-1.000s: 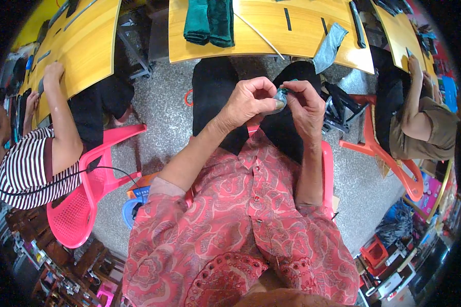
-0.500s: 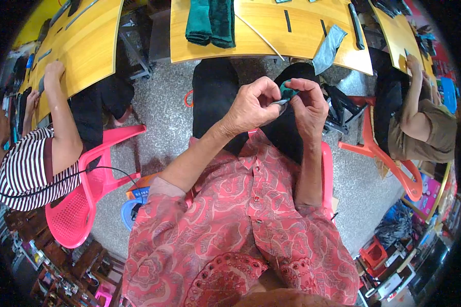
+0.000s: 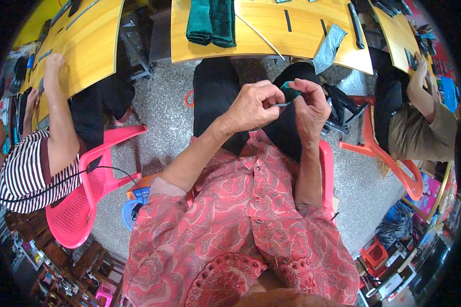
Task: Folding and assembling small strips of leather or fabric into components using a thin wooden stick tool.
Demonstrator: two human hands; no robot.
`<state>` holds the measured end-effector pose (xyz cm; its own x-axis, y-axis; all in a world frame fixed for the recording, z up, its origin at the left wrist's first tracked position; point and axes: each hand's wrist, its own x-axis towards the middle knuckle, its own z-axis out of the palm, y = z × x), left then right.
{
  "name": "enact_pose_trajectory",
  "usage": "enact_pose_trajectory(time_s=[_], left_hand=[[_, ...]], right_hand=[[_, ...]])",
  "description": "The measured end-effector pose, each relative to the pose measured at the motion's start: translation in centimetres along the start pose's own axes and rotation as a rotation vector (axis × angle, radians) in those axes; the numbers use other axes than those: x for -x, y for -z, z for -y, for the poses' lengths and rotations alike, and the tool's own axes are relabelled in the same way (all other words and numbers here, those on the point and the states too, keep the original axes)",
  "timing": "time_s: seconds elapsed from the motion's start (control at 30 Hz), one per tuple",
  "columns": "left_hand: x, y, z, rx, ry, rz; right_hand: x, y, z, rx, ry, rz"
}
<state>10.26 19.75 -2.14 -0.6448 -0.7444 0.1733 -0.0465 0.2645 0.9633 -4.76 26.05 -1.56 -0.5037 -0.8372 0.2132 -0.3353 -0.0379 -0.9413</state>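
A small piece of dark green fabric [image 3: 290, 91] is held up over my lap between both hands. My left hand [image 3: 255, 105] pinches its pale lower edge with thumb and forefinger closed. Bunched in the fingers of my right hand [image 3: 312, 110] is the rest of the cloth; the fingertips partly cover it. On the yellow table [image 3: 261, 46] ahead lie two dark green velvety cloth strips [image 3: 211, 25], side by side. A thin pale stick [image 3: 259, 37] rests to their right. Farther right, a grey-green cloth strip [image 3: 330, 49] hangs over the front edge.
Left of me a person in a striped top [image 3: 28, 174] works at another yellow table [image 3: 87, 51], near a pink plastic chair [image 3: 84, 199]. On the right, a person in a brown top [image 3: 425, 130] sits by an orange chair [image 3: 389, 153]. A dark bar [image 3: 356, 25] lies on my table.
My left hand has shifted slightly right, and the pale edge it pinches now looks thinner and more level. The right hand stays nearly in place. The person on the right has raised a forearm.
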Motion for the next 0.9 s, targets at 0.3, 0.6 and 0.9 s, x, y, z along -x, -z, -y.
enact_pose_trajectory(time_s=[0.3, 0.6, 0.9], left_hand=[[0.3, 1.8, 2.0, 0.688, 0.276, 0.073], [0.4, 2.5, 3.4, 1.368, 0.788, 0.161], [-0.1, 1.6, 2.7, 1.536, 0.477, -0.096]], right_hand=[[0.4, 0.8, 1.3, 0.045, -0.020, 0.235], [1.2, 0.7, 2.1, 0.241, 0.216, 0.351], [1.3, 0.4, 2.1, -0.199, -0.541, 0.225]])
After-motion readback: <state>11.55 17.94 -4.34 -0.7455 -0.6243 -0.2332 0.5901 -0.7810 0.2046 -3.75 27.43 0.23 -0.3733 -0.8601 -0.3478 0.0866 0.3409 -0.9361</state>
